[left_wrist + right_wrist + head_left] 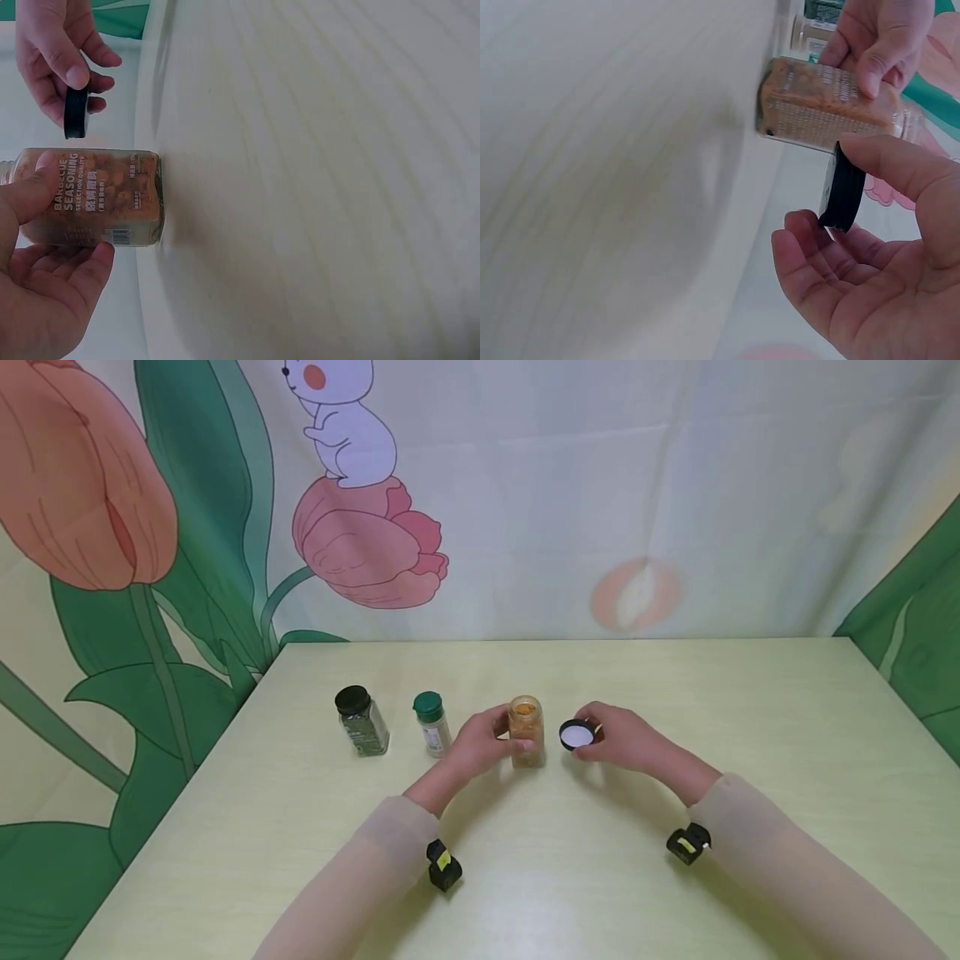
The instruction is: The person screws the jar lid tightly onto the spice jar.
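My left hand (pixel 483 742) grips a clear jar of orange barbecue seasoning (pixel 527 745), thumb on one side and fingers on the other. The jar stands upright on the table with its mouth uncovered, orange powder showing inside. In the left wrist view the label on the seasoning jar (pixel 105 196) reads "Barbecue Seasoning". To the right of it, my right hand (pixel 626 739) pinches a black lid (pixel 577 735) by its edge, the white inner side facing up toward the head camera. The right wrist view shows the black lid (pixel 844 191) between thumb and fingers, beside the jar.
Left of the hands stand a green-capped shaker (pixel 431 724) and, farther left, a black-capped jar of dried green herbs (pixel 363 722). A pale wooden table (pixel 555 877) lies under everything. A printed curtain (pixel 525 527) hangs behind the table's back edge.
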The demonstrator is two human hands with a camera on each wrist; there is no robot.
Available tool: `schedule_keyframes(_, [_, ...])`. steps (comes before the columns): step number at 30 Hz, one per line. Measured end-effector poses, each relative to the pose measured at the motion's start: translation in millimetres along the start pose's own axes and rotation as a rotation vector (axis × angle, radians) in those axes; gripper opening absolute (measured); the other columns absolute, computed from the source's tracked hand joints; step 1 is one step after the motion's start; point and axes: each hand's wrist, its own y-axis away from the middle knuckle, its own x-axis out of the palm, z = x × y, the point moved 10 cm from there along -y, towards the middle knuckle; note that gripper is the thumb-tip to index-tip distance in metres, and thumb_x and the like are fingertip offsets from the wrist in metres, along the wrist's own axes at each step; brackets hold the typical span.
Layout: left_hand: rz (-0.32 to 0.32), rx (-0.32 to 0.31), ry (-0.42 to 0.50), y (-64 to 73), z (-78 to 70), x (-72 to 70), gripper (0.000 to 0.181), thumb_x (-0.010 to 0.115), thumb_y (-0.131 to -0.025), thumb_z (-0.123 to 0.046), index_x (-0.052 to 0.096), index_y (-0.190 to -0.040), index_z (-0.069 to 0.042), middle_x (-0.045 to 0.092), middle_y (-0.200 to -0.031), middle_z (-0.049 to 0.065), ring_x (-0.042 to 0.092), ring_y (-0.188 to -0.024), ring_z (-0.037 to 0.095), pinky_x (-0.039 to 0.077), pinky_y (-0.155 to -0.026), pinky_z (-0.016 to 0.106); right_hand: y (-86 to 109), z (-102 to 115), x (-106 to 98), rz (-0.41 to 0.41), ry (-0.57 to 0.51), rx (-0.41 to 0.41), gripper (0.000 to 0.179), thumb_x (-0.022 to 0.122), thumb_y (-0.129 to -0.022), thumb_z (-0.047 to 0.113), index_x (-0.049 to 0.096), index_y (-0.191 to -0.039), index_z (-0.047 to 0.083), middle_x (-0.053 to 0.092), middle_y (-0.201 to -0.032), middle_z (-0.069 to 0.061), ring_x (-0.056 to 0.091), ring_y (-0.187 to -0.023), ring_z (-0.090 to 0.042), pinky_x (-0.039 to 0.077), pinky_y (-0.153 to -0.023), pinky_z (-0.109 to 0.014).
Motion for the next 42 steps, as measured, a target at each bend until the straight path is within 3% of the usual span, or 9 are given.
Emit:
schedule_keyframes(13, [0.025, 0.035, -0.01, 13.0, -9.9, 13.7, 0.062, 0.075, -0.094, -0.015, 0.05, -0.148, 0.0, 0.055, -0.152, 0.02, 0.051, -0.143, 0.039, 0.044, -0.119, 0.05, 28.1, 17.9, -16.5, -0.053, -0.042, -0.094, 0.045, 0.078, -0.089, 0.017, 0.06, -0.123, -0.006, 0.069, -0.112, -0.019, 0.068, -0.094, -0.024, 0.052, -0.084, -0.032])
schedule_keyframes(32, [0.105, 0.085, -0.013, 28.9, -18.4, 34.8, 0.062, 0.077, -0.092, -0.012, 0.051, -0.147, 0.0, 0.058, -0.149, 0.021, 0.053, -0.142, 0.039, 0.045, -0.118, 0.049, 58.3, 16.5, -25.6, -0.075, -0.048, -0.081, 0.044, 0.081, -0.088, 0.021, 0.063, -0.121, -0.002, 0.07, -0.108, -0.012, 0.063, -0.094, -0.019, 0.051, -0.078, -0.029])
schedule_keyframes(42, [0.127, 0.096, -0.013, 37.8, -24.9, 43.0, 0.059, 0.078, -0.091, -0.013, 0.054, -0.144, 0.001, 0.063, -0.143, 0.02, 0.056, -0.139, 0.04, 0.047, -0.117, 0.05, 65.6, 18.3, -30.6, -0.096, -0.088, -0.115, 0.044, 0.082, -0.088, 0.022, 0.064, -0.121, 0.0, 0.07, -0.106, -0.009, 0.063, -0.096, -0.018, 0.055, -0.074, -0.025])
